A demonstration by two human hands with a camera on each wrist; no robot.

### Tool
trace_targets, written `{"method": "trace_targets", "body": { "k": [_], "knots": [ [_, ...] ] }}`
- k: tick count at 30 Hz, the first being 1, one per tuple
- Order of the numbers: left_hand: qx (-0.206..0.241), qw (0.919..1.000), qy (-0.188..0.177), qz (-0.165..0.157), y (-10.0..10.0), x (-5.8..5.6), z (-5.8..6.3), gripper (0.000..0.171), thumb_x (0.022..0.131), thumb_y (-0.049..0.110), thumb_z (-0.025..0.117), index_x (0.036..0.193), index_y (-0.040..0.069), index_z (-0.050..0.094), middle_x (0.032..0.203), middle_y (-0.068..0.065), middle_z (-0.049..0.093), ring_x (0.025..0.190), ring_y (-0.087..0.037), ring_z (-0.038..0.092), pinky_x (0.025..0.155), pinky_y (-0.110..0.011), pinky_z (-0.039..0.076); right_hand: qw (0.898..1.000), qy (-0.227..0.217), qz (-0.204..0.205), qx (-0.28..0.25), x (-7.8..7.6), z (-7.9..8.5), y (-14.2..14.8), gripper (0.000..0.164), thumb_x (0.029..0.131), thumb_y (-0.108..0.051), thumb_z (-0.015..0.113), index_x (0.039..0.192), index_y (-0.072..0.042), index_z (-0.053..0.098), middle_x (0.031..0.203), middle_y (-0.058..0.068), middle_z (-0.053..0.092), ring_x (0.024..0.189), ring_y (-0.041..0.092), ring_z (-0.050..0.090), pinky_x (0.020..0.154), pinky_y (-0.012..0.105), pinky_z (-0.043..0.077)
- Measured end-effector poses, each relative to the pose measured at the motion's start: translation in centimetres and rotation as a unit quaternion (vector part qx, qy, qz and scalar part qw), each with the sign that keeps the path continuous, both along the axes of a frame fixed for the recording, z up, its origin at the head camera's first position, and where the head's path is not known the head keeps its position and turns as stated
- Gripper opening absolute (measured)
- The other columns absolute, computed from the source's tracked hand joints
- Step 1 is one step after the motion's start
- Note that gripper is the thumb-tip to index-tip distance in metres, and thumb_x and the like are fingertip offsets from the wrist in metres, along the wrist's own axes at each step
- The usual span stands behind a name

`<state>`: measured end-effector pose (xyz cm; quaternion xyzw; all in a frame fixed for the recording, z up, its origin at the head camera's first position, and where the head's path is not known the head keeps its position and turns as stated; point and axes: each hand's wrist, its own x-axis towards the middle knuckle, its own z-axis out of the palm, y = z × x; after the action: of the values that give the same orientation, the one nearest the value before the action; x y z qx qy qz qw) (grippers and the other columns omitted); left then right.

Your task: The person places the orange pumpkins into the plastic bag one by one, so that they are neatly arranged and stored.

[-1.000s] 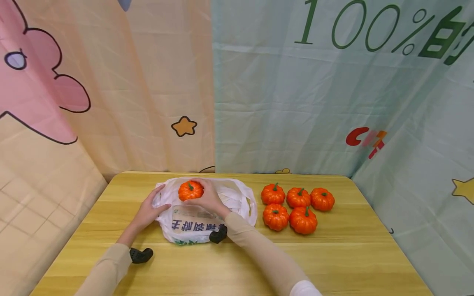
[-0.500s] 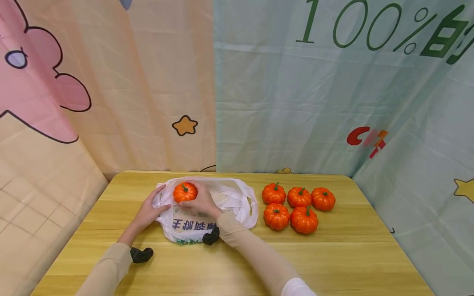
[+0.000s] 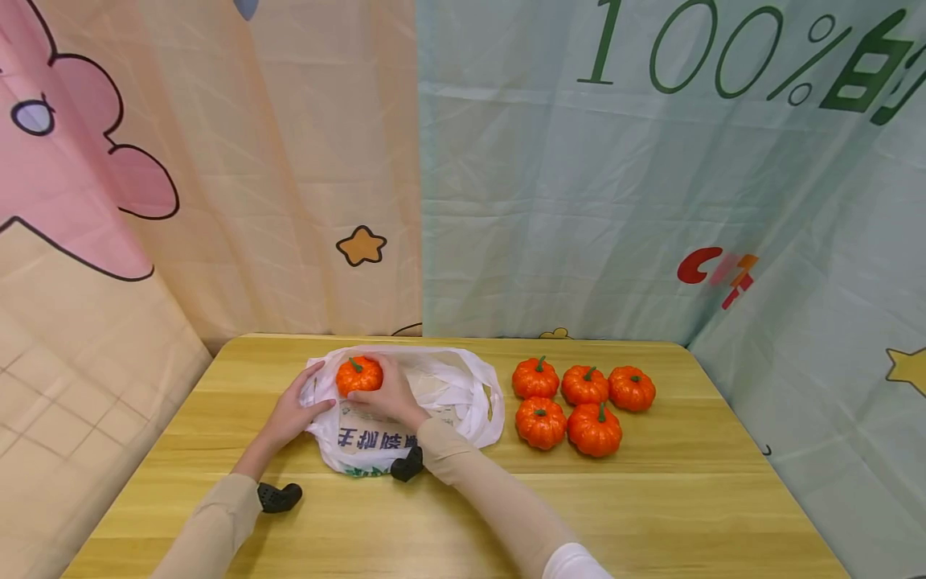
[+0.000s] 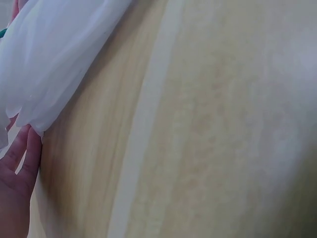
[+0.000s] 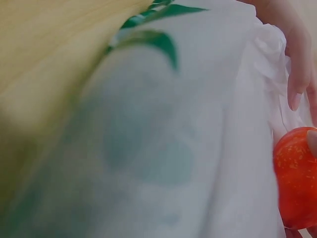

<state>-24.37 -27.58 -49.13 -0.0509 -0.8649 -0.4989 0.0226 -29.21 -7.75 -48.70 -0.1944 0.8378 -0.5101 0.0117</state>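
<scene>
A small orange toy pumpkin (image 3: pixel 356 375) with a green stem is at the left part of a white plastic bag's (image 3: pixel 473 378) mouth. My right hand (image 3: pixel 391 394) grips it from the right side. In the right wrist view the pumpkin (image 5: pixel 297 178) shows at the right edge, beside the bag's white wall. My left hand (image 3: pixel 292 414) holds the bag's left rim, thumb and fingers spread apart. In the left wrist view part of my left hand (image 4: pixel 17 173) touches the bag's (image 4: pixel 54 59) edge; some fingers are hidden by the plastic. The bag lies on its side with dark printed characters facing up.
Several more toy pumpkins stand close together right of the bag, including a front-right pumpkin (image 3: pixel 594 430) and a back-left pumpkin (image 3: pixel 535 378). Everything rests on a wooden table (image 3: pixel 651 498). Printed curtains (image 3: pixel 564 201) hang behind the table and at its sides.
My right hand has moved left with the pumpkin, bringing it nearer my left hand over the bag's mouth. My left hand has stayed at the rim.
</scene>
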Motion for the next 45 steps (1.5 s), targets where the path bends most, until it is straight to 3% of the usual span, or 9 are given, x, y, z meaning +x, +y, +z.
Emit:
{"method": "trace_targets", "body": {
  "k": [18,21,29,38,45],
  "knots": [
    [0.001,1.0,0.002,-0.003,-0.1,-0.2,-0.1,0.077,0.09,0.02,0.065,0.153,0.01,0.021,0.157,-0.027,0.015,0.142,-0.051,0.017,0.113,-0.066,0.019,0.999,0.016,-0.012,0.049,0.4,1.4,1.1,0.071,0.077,-0.024,0.08,0.14,-0.016,0.047,0.143,0.006,0.049,0.13,0.024,0.047,0.11,0.041,0.04],
    [-0.003,1.0,0.003,0.0,-0.1,-0.3,-0.1,0.077,0.09,0.02,0.066,0.152,0.01,0.022,0.158,-0.026,0.016,0.142,-0.05,0.016,0.113,-0.066,0.018,0.999,0.019,-0.015,0.045,0.5,1.7,1.8,0.07,0.077,-0.023,0.08,0.139,-0.016,0.048,0.145,0.005,0.048,0.133,0.024,0.044,0.113,0.043,0.036],
    [-0.006,1.0,0.003,-0.003,-0.2,-0.4,-0.2,0.079,0.089,0.019,0.067,0.153,0.009,0.021,0.158,-0.025,0.016,0.142,-0.051,0.015,0.112,-0.067,0.017,0.999,0.038,0.007,-0.008,1.3,3.0,4.8,0.069,0.079,-0.017,0.078,0.14,-0.01,0.048,0.144,0.01,0.047,0.13,0.033,0.047,0.103,0.042,0.047],
    [-0.011,0.9999,0.012,-0.003,-0.3,-0.4,-0.6,0.078,0.089,0.018,0.067,0.152,0.007,0.023,0.156,-0.029,0.017,0.141,-0.053,0.014,0.111,-0.069,0.015,0.998,0.067,0.003,-0.016,1.9,3.9,8.0,0.066,0.08,-0.016,0.078,0.139,-0.01,0.049,0.142,0.012,0.048,0.125,0.036,0.048,0.102,0.045,0.047],
    [-0.004,0.9998,0.018,-0.011,-0.2,-0.2,-0.1,0.079,0.088,0.016,0.068,0.151,0.006,0.023,0.155,-0.03,0.018,0.141,-0.053,0.014,0.111,-0.069,0.015,0.997,0.073,-0.008,-0.008,2.4,5.4,10.7,0.067,0.08,-0.017,0.078,0.139,-0.011,0.048,0.141,0.011,0.049,0.126,0.03,0.048,0.105,0.043,0.046]
  ]
}}
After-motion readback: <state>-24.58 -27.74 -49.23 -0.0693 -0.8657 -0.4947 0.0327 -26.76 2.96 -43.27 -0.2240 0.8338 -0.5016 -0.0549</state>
